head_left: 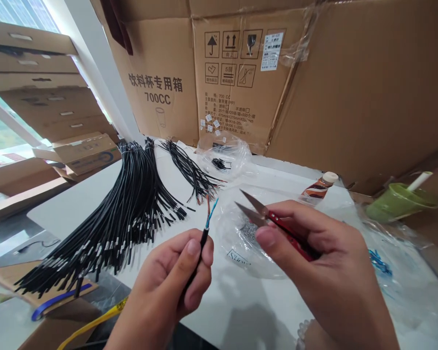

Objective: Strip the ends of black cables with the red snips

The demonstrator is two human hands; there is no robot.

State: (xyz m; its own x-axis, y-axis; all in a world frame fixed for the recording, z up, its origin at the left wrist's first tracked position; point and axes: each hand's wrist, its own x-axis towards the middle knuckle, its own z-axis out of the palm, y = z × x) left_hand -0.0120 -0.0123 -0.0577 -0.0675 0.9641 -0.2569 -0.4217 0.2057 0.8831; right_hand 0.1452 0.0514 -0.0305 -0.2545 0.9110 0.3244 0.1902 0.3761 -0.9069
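Between thumb and fingers, my left hand (184,279) grips a black cable (203,238) whose stripped end points up. From its sheath come a twisted blue-and-white wire pair (212,212) and a copper-coloured strand. To the right, my right hand (314,257) is closed around red thread snips (288,231). The two pointed blades are spread apart and aim left, a short way from the wire ends without touching them. Behind my left hand lies a large bundle of black cables (131,194), with a smaller cable bundle (193,170) beside it on the white table (76,194).
Clear plastic bags (226,150) with small parts lie mid-table. A brown-labelled bottle (319,187) and a green cup (397,201) stand at the right, near blue wire scraps (380,262). A tall cardboard box (168,53) walls off the back; stacked cartons (40,97) stand left.
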